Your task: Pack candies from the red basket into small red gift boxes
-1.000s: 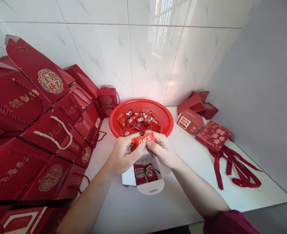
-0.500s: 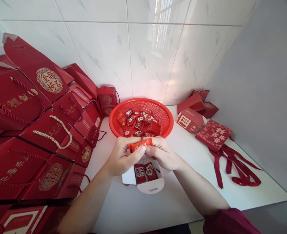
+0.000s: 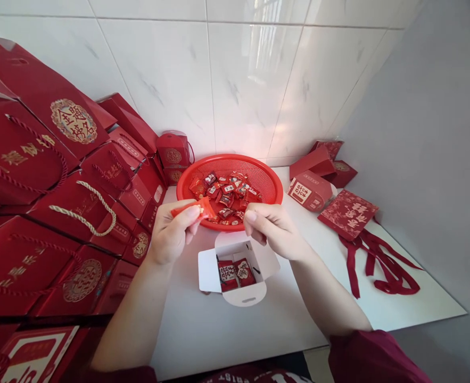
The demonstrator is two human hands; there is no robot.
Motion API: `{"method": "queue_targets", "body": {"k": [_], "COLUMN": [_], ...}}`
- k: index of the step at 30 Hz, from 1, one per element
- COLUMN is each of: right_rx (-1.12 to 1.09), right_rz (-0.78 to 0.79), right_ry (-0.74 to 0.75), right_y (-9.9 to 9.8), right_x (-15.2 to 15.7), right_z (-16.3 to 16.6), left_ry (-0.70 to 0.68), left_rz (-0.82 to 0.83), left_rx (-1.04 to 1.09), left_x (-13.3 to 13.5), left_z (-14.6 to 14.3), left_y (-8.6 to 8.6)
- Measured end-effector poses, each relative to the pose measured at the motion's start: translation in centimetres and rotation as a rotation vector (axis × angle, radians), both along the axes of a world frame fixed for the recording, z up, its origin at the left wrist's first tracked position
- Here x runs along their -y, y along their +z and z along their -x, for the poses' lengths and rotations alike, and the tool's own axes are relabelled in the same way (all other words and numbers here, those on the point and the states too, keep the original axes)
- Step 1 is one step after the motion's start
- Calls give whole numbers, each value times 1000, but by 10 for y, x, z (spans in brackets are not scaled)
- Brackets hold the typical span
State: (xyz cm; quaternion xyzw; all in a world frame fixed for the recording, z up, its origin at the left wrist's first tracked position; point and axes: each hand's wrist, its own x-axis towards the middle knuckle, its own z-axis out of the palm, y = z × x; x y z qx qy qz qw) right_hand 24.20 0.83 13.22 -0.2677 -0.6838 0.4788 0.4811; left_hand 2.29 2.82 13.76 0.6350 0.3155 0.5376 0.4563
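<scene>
- Held in the left hand point(image 3: 171, 235), pinched between thumb and forefinger at one end only: a red candy packet point(image 3: 197, 208), in the air at 11 o'clock of the open gift box point(image 3: 245, 295) and just over the near rim of the red mesh basket point(image 3: 258, 173).
- Empty, fingers loosely curled, thumb close to forefinger: the right hand point(image 3: 273, 231), at 1 o'clock of the box, above its raised flap.
- Liable to slip from so light an end-grip, landing on the white tabletop point(image 3: 219, 335) or back among the wrapped candies point(image 3: 229, 192) in the basket.
- Could catch on an upright flap and tip the light, unheld box, spilling the two packets point(image 3: 235, 272) lying flat inside.
- By the look of it, a tight fit beside those two; might sit proud and foul the lid flaps.
- At 9 o'clock, stacked red gift bags point(image 3: 71, 213) leaning close by the left forearm; apt to slide if nudged.
</scene>
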Motion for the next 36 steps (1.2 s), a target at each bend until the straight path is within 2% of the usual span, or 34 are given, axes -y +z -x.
{"method": "queue_targets", "body": {"k": [5, 10, 13, 17, 20, 22, 28, 32, 36], "right_rx": [-10, 220, 135, -33, -110, -107, -6, 73, 181], "right_rz": [5, 61, 124, 174, 182, 169, 144, 82, 96], "right_ry": [-94, -77, 16, -10, 9, 18, -46, 1, 91], "right_y": [1, -1, -12, -28, -31, -29, -27, -25, -19], "right_x": [-1, -3, -8, -18, -22, -22, -17, -17, -18], "right_z": [0, 10, 18, 24, 21, 19, 18, 16, 6], "left_ry": [46, -6, -23, 94, 27, -46, -142, -249, -302], "left_rz": [48, 161, 141, -33, -43, -32, 33, 172, 248], "left_rx": [-69, -208, -322, -614, -766, -779, -771, -675, -509], "left_x": [1, 1, 2, 4, 6, 6, 1, -1, -9], "left_z": [-7, -20, -28, -32, -31, -31, -27, -24, -23], "left_y": [3, -2, -5, -6, -4, -3, -2, -1, -4]}}
